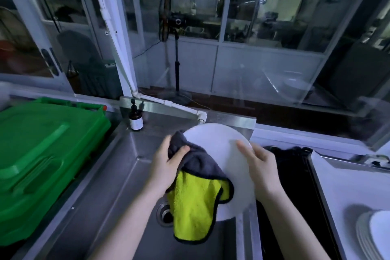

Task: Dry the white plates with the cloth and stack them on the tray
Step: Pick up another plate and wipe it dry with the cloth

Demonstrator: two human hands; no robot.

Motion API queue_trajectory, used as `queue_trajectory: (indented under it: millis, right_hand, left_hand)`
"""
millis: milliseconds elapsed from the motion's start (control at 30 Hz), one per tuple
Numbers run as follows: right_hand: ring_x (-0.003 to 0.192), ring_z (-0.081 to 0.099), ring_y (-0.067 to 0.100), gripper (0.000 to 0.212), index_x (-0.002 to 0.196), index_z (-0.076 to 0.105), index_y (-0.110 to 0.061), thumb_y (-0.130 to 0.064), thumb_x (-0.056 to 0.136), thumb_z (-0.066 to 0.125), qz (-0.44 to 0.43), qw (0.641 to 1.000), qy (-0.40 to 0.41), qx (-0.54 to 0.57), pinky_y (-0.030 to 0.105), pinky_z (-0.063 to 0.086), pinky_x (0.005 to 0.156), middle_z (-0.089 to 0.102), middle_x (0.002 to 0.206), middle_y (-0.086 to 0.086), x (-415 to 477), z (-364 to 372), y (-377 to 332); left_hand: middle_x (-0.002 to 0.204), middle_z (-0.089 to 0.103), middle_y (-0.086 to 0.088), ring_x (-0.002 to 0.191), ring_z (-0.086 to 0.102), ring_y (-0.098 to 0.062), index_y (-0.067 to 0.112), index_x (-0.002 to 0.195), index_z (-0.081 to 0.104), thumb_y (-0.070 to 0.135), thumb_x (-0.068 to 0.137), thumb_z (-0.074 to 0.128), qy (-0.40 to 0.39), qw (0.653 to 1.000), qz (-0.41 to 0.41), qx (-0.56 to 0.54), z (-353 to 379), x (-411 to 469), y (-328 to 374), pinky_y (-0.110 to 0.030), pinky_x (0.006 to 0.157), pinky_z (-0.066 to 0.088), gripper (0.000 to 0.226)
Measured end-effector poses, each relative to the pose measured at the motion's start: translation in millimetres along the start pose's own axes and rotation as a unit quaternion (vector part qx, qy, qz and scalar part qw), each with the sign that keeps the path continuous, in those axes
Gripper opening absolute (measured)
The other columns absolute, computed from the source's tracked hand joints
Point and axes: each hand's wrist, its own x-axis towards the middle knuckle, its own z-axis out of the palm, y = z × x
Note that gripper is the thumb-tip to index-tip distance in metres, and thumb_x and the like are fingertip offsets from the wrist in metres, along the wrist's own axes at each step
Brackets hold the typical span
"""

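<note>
The left hand (166, 164) grips a bunched grey and yellow microfibre cloth (196, 202), fingers curled round it, pressing it to the left side of a round white plate (219, 145) held tilted over the stainless steel sink (118, 175). The right hand (261, 167) clasps the plate's right rim, thumb on its face. A stack of white plates (373, 234) sits on the flat white tray (341, 183) at the right, and a green plastic crate (42, 154) lies left of the sink

Steel sink (101, 179) with round drain (165, 215); green plastic crate (42, 154) at left; brown pump bottle (136, 119) on the back ledge; white pipe (115, 34) slanting down before white-framed glass panes (263, 2); black standing fan (165, 16) beyond; dim bluish light.
</note>
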Motion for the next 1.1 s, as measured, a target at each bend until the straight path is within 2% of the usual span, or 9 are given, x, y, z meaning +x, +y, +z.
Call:
queue_trajectory:
  millis: [133,300,433,567,700,767,867,1000,1100]
  right_hand:
    - [0.067,0.047,0.011,0.025,0.076,0.064,-0.012,-0.024,0.098,0.06,0.063,0.984,0.13,0.107,0.027,0.039,0.058,0.056,0.065,-0.006,-26.9,20.7,27.1]
    - [0.079,0.065,0.013,0.021,0.093,0.071,-0.017,-0.038,0.088,0.071,0.003,0.989,-0.148,-0.012,0.027,0.049,0.069,0.073,0.089,0.001,-4.3,-14.1,8.5]
    - [0.067,0.051,0.001,0.022,0.083,0.069,-0.014,-0.035,0.092,0.067,-0.109,0.94,-0.253,-0.199,0.02,0.04,0.063,0.058,0.07,-0.012,13.7,-5.5,-17.1]
    - [0.063,0.037,0.005,0.047,0.076,0.065,-0.002,-0.048,0.088,0.062,-0.151,0.937,-0.213,-0.231,0.027,0.031,0.057,0.043,0.065,-0.007,20.2,-7.8,-13.6]
    - [0.064,0.046,0.01,0.032,0.074,0.068,-0.007,-0.031,0.094,0.066,-0.003,0.999,-0.035,-0.034,0.029,0.036,0.059,0.054,0.065,-0.004,13.5,-14.0,4.3]
    - [0.067,0.049,0.012,0.029,0.078,0.07,-0.008,-0.03,0.095,0.064,0.04,0.999,0.004,-0.008,0.029,0.04,0.062,0.06,0.068,-0.001,9.8,-13.1,13.4]
    - [0.06,0.044,0.006,0.033,0.068,0.067,-0.012,-0.03,0.096,0.064,-0.013,0.994,-0.054,-0.096,0.023,0.037,0.055,0.054,0.06,-0.009,7.5,-15.1,7.2]
    - [0.058,0.03,0.005,0.046,0.066,0.053,-0.002,-0.037,0.092,0.067,-0.125,0.933,-0.196,-0.274,0.024,0.026,0.051,0.035,0.06,-0.005,12.3,-9.1,-5.2]
    - [0.06,0.036,0.007,0.041,0.066,0.059,-0.006,-0.037,0.091,0.068,-0.103,0.956,-0.159,-0.225,0.03,0.029,0.055,0.041,0.061,-0.006,15.2,-10.0,-3.4]
  left_hand:
    - [0.114,0.07,0.002,0.106,0.066,-0.015,0.023,0.122,0.058,0.023,0.094,0.064,0.08,0.986,-0.111,-0.092,7.3,-10.5,-10.1,-0.045,0.097,0.053,0.029]
    - [0.103,0.069,0.018,0.096,0.062,0.009,0.027,0.122,0.059,0.015,0.089,0.071,-0.003,1.0,0.004,0.015,-16.8,5.4,3.5,-0.014,0.089,0.047,0.037]
    - [0.1,0.066,0.022,0.089,0.056,0.009,0.041,0.114,0.057,0.014,0.082,0.077,-0.167,0.968,0.109,0.155,-12.8,18.4,25.0,-0.008,0.083,0.041,0.047]
    - [0.106,0.067,0.024,0.098,0.057,0.014,0.042,0.116,0.056,0.027,0.079,0.075,-0.171,0.969,0.115,0.135,-4.7,13.1,23.2,-0.008,0.087,0.04,0.044]
    - [0.109,0.07,0.018,0.105,0.062,0.003,0.032,0.124,0.058,0.016,0.091,0.068,-0.013,0.999,0.035,0.024,3.5,-1.3,-2.8,-0.019,0.093,0.048,0.039]
    - [0.112,0.07,0.011,0.106,0.064,-0.002,0.026,0.126,0.056,0.017,0.093,0.065,-0.014,1.0,-0.001,0.014,3.6,-1.8,-6.6,-0.023,0.094,0.05,0.036]
    - [0.111,0.065,0.016,0.098,0.057,0.015,0.032,0.127,0.051,0.021,0.09,0.069,-0.093,0.991,0.023,0.091,-3.0,5.4,6.2,-0.006,0.086,0.043,0.043]
    - [0.116,0.067,-0.005,0.109,0.061,-0.023,0.054,0.128,0.048,0.055,0.077,0.063,-0.246,0.941,0.054,0.227,-4.5,17.9,10.3,-0.038,0.102,0.044,0.053]
    - [0.113,0.068,-0.008,0.107,0.062,-0.023,0.039,0.133,0.052,0.041,0.085,0.068,-0.19,0.966,0.047,0.169,-2.4,14.3,5.9,-0.026,0.093,0.045,0.05]
